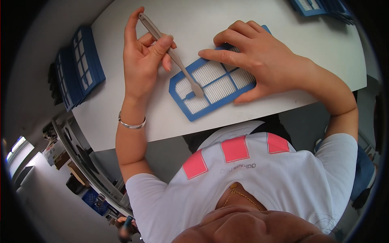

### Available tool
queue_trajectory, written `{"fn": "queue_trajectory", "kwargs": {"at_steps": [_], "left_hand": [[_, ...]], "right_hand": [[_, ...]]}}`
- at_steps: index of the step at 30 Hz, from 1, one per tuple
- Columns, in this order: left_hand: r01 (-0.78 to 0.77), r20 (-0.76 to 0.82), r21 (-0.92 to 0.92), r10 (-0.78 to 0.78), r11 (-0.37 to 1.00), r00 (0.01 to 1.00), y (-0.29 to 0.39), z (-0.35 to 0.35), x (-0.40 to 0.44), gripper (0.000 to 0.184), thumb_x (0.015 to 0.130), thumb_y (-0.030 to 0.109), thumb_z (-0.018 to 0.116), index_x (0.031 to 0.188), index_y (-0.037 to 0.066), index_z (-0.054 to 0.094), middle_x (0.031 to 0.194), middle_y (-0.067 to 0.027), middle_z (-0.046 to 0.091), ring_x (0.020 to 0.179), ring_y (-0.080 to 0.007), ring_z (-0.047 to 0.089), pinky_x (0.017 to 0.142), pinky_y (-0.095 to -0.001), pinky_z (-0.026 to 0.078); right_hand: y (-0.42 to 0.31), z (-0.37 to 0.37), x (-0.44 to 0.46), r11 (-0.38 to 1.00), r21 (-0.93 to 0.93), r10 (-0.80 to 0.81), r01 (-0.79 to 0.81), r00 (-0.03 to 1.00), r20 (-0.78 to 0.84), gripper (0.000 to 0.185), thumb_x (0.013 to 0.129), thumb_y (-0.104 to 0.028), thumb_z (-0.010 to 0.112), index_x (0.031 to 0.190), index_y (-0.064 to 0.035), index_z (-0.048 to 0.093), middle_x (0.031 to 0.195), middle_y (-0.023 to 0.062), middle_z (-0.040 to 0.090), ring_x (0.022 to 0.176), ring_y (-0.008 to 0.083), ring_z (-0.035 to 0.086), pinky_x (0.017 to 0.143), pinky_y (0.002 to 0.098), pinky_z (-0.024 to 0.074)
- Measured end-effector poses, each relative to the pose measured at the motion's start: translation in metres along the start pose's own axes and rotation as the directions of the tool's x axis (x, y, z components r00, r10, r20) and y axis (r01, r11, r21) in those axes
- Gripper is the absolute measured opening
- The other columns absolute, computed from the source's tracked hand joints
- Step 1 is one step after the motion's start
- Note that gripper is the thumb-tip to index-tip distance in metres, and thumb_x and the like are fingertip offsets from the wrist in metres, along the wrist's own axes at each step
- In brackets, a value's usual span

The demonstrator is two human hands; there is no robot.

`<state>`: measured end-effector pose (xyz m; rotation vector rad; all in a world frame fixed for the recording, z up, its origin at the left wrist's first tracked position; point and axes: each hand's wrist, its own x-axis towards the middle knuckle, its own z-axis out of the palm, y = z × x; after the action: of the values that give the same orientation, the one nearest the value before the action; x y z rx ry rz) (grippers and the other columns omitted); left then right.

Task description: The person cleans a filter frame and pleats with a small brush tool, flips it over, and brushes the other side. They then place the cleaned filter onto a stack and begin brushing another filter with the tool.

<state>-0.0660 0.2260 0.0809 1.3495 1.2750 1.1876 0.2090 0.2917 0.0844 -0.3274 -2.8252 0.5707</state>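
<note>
My left hand (142,60) is closed around the handle of a taupe small spatula (178,60), with one finger raised beside the handle's end. The spatula's flat, rounded tip rests on a blue-framed pleated air filter (211,108), near the blue tab at its left end. This filter lies flat and angled on the table, its white pleats split into panels by blue ribs. My right hand (263,56) grips the filter's right part, thumb by the near edge and fingers spread across to the far edge. The hand covers part of those panels.
Blue-framed filters (88,60) stand in a stack at the white table's (109,121) left edge, with a second stack (67,81) beside it. More filters (308,6) lie at the top right. Behind on the left, another person's hand (122,219) and shelving appear.
</note>
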Motion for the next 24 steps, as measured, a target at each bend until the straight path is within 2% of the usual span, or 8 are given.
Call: {"fn": "queue_trajectory", "kwargs": {"at_steps": [5,7,10,14,16,18,21,24], "left_hand": [[0.000,-0.084,-0.021,-0.002,1.000,0.996,-0.004,-0.008,0.002,0.075,0.099,0.014,0.066,0.155,0.000,0.019,0.086,-0.0147,0.070,0.055,-0.0081,0.061,0.054,-0.0192,0.050],[0.011,-0.030,0.109,-0.008,0.994,1.000,0.004,0.002,-0.002,0.074,0.099,0.015,0.067,0.154,-0.001,0.020,0.086,-0.0147,0.069,0.056,-0.0078,0.061,0.055,-0.0191,0.050],[-0.023,-0.098,0.034,0.026,0.999,0.995,-0.005,-0.003,0.005,0.067,0.100,0.012,0.064,0.155,0.002,0.027,0.089,-0.0126,0.068,0.053,-0.0043,0.057,0.049,-0.0164,0.045],[0.022,-0.165,0.084,-0.008,0.996,0.986,-0.003,-0.004,0.002,0.066,0.100,0.013,0.064,0.154,0.002,0.028,0.089,-0.0121,0.068,0.054,-0.0046,0.056,0.052,-0.0168,0.045],[0.014,-0.097,0.092,-0.005,0.996,0.995,0.002,0.003,-0.002,0.069,0.099,0.013,0.065,0.153,0.000,0.025,0.088,-0.0131,0.069,0.055,-0.0057,0.057,0.053,-0.0177,0.047],[0.007,-0.030,0.099,-0.004,0.995,1.000,0.003,0.003,-0.002,0.071,0.099,0.014,0.067,0.153,-0.001,0.023,0.086,-0.0140,0.069,0.056,-0.0069,0.059,0.055,-0.0186,0.049],[-0.002,-0.152,-0.036,-0.003,0.999,0.988,-0.004,-0.013,0.007,0.069,0.099,0.013,0.067,0.151,-0.002,0.024,0.086,-0.0151,0.069,0.056,-0.0073,0.060,0.055,-0.0187,0.049],[-0.073,-0.235,-0.034,0.063,0.997,0.970,0.000,-0.017,0.002,0.068,0.099,0.013,0.066,0.150,-0.002,0.025,0.087,-0.0151,0.069,0.056,-0.0071,0.059,0.054,-0.0187,0.048]], "right_hand": [[-0.001,-0.001,0.000,1.000,0.008,0.011,-0.011,1.000,0.006,0.097,0.057,-0.044,0.088,0.143,-0.0174,0.053,0.123,0.0116,0.055,0.112,0.0319,0.051,0.096,0.0444,0.0414],[-0.003,-0.001,0.000,1.000,0.005,0.013,-0.013,1.000,0.003,0.097,0.057,-0.045,0.088,0.143,-0.0172,0.053,0.123,0.0116,0.055,0.112,0.0318,0.051,0.096,0.0445,0.0413],[-0.003,-0.001,0.001,1.000,0.007,0.012,-0.012,1.000,0.002,0.097,0.058,-0.043,0.087,0.144,-0.0164,0.052,0.124,0.0120,0.055,0.112,0.0321,0.051,0.096,0.0444,0.0412],[-0.002,-0.003,0.001,1.000,0.012,0.000,0.000,1.000,0.030,0.097,0.059,-0.039,0.086,0.145,-0.0114,0.049,0.127,0.0131,0.054,0.114,0.0328,0.050,0.098,0.0447,0.0408],[-0.002,-0.003,0.001,1.000,0.015,0.003,-0.003,0.999,0.043,0.098,0.060,-0.038,0.086,0.146,-0.0093,0.048,0.128,0.0133,0.054,0.115,0.0329,0.050,0.099,0.0449,0.0407],[-0.002,-0.003,0.002,1.000,-0.014,-0.011,0.011,1.000,0.016,0.089,0.063,-0.036,0.085,0.139,-0.0054,0.051,0.125,0.0124,0.055,0.116,0.0303,0.052,0.097,0.0409,0.0427],[-0.001,-0.004,0.002,1.000,0.000,-0.013,0.013,1.000,0.008,0.087,0.064,-0.036,0.086,0.138,-0.0045,0.051,0.124,0.0123,0.056,0.116,0.0298,0.052,0.097,0.0410,0.0428],[-0.001,-0.004,0.002,1.000,0.009,-0.007,0.007,1.000,0.005,0.087,0.064,-0.036,0.087,0.137,-0.0044,0.052,0.124,0.0120,0.056,0.116,0.0294,0.052,0.097,0.0410,0.0429]]}}
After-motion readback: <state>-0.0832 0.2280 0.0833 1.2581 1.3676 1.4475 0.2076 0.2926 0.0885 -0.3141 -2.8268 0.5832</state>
